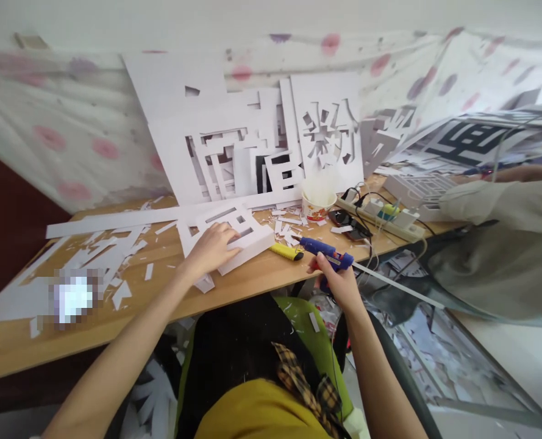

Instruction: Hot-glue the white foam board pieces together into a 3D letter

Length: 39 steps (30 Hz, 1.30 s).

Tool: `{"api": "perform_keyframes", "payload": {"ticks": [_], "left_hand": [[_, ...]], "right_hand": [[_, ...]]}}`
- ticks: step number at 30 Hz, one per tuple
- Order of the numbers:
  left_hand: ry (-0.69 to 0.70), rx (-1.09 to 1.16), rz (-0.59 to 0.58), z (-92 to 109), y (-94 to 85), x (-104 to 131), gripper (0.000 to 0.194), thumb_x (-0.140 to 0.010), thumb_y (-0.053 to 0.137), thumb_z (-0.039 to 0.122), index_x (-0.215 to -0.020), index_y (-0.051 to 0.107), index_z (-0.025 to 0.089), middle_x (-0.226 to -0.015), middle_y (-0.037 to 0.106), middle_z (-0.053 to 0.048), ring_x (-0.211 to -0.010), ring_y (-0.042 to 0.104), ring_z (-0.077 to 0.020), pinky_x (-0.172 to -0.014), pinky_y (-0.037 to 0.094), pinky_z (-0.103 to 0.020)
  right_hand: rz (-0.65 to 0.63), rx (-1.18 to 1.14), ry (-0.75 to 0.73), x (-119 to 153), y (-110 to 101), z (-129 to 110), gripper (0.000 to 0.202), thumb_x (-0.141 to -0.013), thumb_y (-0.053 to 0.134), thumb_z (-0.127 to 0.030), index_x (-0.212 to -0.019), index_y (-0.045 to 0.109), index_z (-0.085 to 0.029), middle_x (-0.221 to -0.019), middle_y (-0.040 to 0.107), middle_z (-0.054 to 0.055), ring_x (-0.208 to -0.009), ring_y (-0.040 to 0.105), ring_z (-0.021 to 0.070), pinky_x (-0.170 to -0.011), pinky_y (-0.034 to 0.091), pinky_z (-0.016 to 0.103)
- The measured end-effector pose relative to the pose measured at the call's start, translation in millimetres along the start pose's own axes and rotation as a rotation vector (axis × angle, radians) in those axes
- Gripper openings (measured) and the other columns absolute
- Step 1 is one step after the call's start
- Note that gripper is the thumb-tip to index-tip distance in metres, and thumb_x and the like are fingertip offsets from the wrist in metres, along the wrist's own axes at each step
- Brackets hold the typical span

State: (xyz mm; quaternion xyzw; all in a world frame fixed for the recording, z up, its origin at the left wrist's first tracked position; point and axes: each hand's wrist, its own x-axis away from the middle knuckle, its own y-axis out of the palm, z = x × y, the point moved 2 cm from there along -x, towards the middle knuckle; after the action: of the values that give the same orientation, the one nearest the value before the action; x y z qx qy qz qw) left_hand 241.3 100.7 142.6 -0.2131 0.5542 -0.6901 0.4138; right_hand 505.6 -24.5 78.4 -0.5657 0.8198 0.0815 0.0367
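My right hand [339,280] is wrapped round the handle of a blue hot glue gun [319,246]. A long white glue stick [399,285] sticks out of its back end, and the nozzle points left over the table edge. My left hand [213,247] grips a white foam-board character [252,242] with raised side walls and rectangular cut-outs, its fingers bent over the top face. This piece lies near the table's front edge. Between it and the glue gun lies a yellow utility knife [286,251], partly hidden by the piece.
Cut-out white boards [330,122] lean against the covered wall. A paper cup [317,207], black sunglasses [349,224] and a power strip [385,219] with cables stand behind the glue gun. Scraps [110,256] litter the table's left. Another person's sleeve [503,198] is at right.
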Motion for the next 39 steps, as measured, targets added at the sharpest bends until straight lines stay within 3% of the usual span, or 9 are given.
{"api": "perform_keyframes", "payload": {"ticks": [2, 6, 8, 11, 15, 20, 26, 33, 39], "left_hand": [[-0.029, 0.263, 0.029, 21.5, 6.3, -2.8, 0.030, -0.091, 0.056, 0.041, -0.100, 0.073, 0.018, -0.108, 0.073, -0.010, -0.095, 0.064, -0.0245, -0.088, 0.051, -0.039], [-0.056, 0.869, -0.159, 62.8, 35.3, -12.3, 0.039, -0.091, 0.055, 0.052, -0.095, 0.073, 0.017, -0.092, 0.073, -0.007, -0.070, 0.060, -0.0153, -0.065, 0.048, -0.028], [-0.097, 1.077, -0.177, 75.6, 50.1, -15.8, 0.044, -0.089, 0.057, 0.057, -0.088, 0.072, 0.016, -0.078, 0.069, -0.005, -0.060, 0.053, -0.0114, -0.057, 0.042, -0.025], [-0.183, 1.244, -0.102, 84.3, 64.9, -18.7, 0.048, -0.085, 0.062, 0.061, -0.079, 0.071, 0.015, -0.065, 0.061, -0.001, -0.054, 0.045, -0.0081, -0.052, 0.035, -0.023], [-0.286, 1.345, -0.009, 84.8, 73.7, -21.0, 0.044, -0.080, 0.067, 0.059, -0.077, 0.071, 0.015, -0.068, 0.062, -0.001, -0.051, 0.040, -0.0061, -0.048, 0.029, -0.022], [-0.345, 1.320, 0.032, 77.8, 79.5, -23.0, 0.042, -0.081, 0.065, 0.055, -0.068, 0.067, 0.016, -0.065, 0.060, -0.001, -0.051, 0.043, -0.0070, -0.049, 0.031, -0.022], [-0.304, 1.196, 0.076, 73.0, 74.1, -20.0, 0.035, -0.087, 0.059, 0.049, -0.074, 0.068, 0.018, -0.065, 0.063, 0.000, -0.053, 0.047, -0.0094, -0.052, 0.038, -0.024], [0.051, 0.631, 0.362, 72.1, 69.1, -9.3, 0.024, -0.098, 0.051, 0.029, -0.087, 0.070, 0.018, -0.078, 0.067, -0.003, -0.068, 0.057, -0.0133, -0.065, 0.046, -0.025], [0.236, 0.453, 0.405, 64.5, 65.2, -1.5, 0.022, -0.101, 0.047, 0.023, -0.099, 0.069, 0.017, -0.087, 0.070, -0.006, -0.077, 0.063, -0.0141, -0.071, 0.052, -0.026]], "right_hand": [[-0.007, -0.004, 0.013, 2.1, 1.2, -1.6, 0.045, -0.078, 0.076, -0.062, -0.077, 0.067, -0.018, -0.069, 0.066, 0.002, -0.054, 0.061, 0.0143, -0.039, 0.051, 0.024], [-0.015, 0.038, 0.023, 3.4, 0.8, -3.2, 0.044, -0.082, 0.073, -0.061, -0.079, 0.067, -0.017, -0.070, 0.068, 0.003, -0.045, 0.056, 0.0117, -0.040, 0.051, 0.025], [-0.020, 0.072, 0.020, 3.3, -0.3, -4.2, 0.043, -0.084, 0.070, -0.060, -0.079, 0.067, -0.018, -0.071, 0.068, 0.003, -0.044, 0.057, 0.0116, -0.041, 0.052, 0.026], [-0.012, 0.102, 0.040, 2.8, -0.2, -5.8, 0.045, -0.084, 0.069, -0.063, -0.078, 0.065, -0.018, -0.070, 0.068, 0.002, -0.042, 0.057, 0.0119, -0.041, 0.051, 0.027], [0.032, 0.128, 0.046, 1.6, 2.7, -7.3, 0.046, -0.079, 0.072, -0.065, -0.077, 0.062, -0.020, -0.068, 0.068, 0.002, -0.042, 0.057, 0.0123, -0.042, 0.050, 0.027], [-0.005, 0.231, 0.046, 1.8, 1.2, -4.1, 0.037, -0.082, 0.072, -0.057, -0.080, 0.062, -0.022, -0.068, 0.069, 0.002, -0.048, 0.059, 0.0150, -0.048, 0.051, 0.028], [-0.034, 0.449, -0.011, 4.4, -6.8, 3.9, 0.027, -0.085, 0.073, -0.048, -0.087, 0.065, -0.023, -0.069, 0.065, -0.001, -0.054, 0.057, 0.0152, -0.052, 0.047, 0.027], [-0.069, 0.464, 0.018, 5.6, -6.4, -4.9, 0.027, -0.084, 0.073, -0.048, -0.085, 0.065, -0.023, -0.067, 0.063, 0.000, -0.053, 0.055, 0.0150, -0.046, 0.043, 0.025], [-0.002, 0.293, 0.166, 10.1, 4.8, -21.4, 0.033, -0.082, 0.075, -0.053, -0.080, 0.064, -0.022, -0.062, 0.064, -0.001, -0.042, 0.049, 0.0113, -0.039, 0.043, 0.024]]}}
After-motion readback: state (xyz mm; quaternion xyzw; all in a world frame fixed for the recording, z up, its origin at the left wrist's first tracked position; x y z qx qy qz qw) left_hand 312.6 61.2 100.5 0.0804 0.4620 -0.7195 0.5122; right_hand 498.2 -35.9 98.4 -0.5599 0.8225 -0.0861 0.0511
